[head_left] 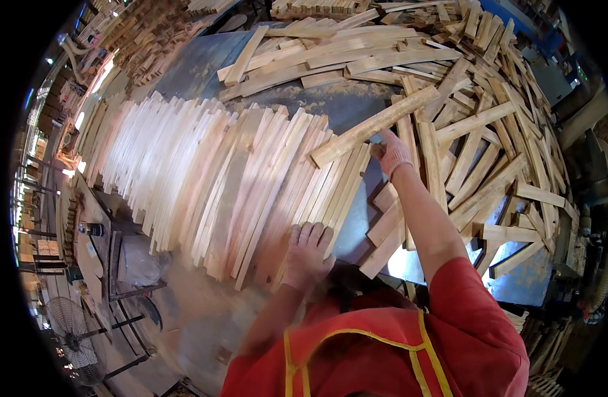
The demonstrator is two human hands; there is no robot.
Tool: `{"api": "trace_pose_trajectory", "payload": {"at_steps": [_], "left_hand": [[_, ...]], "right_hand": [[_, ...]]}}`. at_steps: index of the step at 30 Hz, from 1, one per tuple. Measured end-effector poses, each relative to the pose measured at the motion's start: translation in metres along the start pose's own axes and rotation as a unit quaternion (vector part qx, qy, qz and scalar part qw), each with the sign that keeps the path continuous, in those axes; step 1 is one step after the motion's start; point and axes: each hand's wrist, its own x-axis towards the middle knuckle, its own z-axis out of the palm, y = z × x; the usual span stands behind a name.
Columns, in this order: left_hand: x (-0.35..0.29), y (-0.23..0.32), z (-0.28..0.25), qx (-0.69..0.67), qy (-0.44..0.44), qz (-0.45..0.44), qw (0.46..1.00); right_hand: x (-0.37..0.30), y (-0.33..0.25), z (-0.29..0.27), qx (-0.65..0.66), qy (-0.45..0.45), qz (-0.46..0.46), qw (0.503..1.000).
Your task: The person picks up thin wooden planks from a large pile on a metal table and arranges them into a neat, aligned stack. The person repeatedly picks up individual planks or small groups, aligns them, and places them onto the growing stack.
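A long row of pale wooden strips [244, 178] stands packed side by side across the table. My left hand [309, 255], in a light glove, lies against the near ends of the strips at the row's right part, fingers stretched out. At the far end of the rightmost strips is my right hand [391, 155], also gloved, its thumb and fingers apart and touching the strip ends. A loose wooden board [377, 126] with a rough edge rests slantwise over the row's far right corner, just beyond my right hand's fingers.
A jumbled heap of wooden boards [479, 126] covers the table's right side. More boards [344, 56] lie at the far side on the blue-grey tabletop [205, 63]. At the lower left stand a fan [69, 321] and a metal frame holding a clear plastic bag [138, 261].
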Motion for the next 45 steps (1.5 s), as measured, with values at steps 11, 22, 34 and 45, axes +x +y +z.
{"api": "trace_pose_trajectory", "payload": {"at_steps": [11, 22, 34, 45], "left_hand": [[-0.007, 0.007, -0.023, -0.017, -0.057, -0.059, 0.996], [0.020, -0.047, -0.148, 0.113, -0.112, -0.197, 0.967], [-0.040, -0.099, -0.094, 0.253, 0.057, -0.172, 0.950], [-0.007, 0.021, -0.008, 0.003, -0.105, -0.005, 0.994]], "right_hand": [[-0.079, -0.071, 0.035, -0.243, -0.255, -0.132, 0.927], [-0.224, -0.025, 0.010, -0.564, -0.282, -0.609, 0.481], [-0.141, 0.002, -0.106, -0.641, 0.015, -0.204, 0.740], [-0.148, 0.030, -0.063, -0.765, -0.137, -0.314, 0.546]]}}
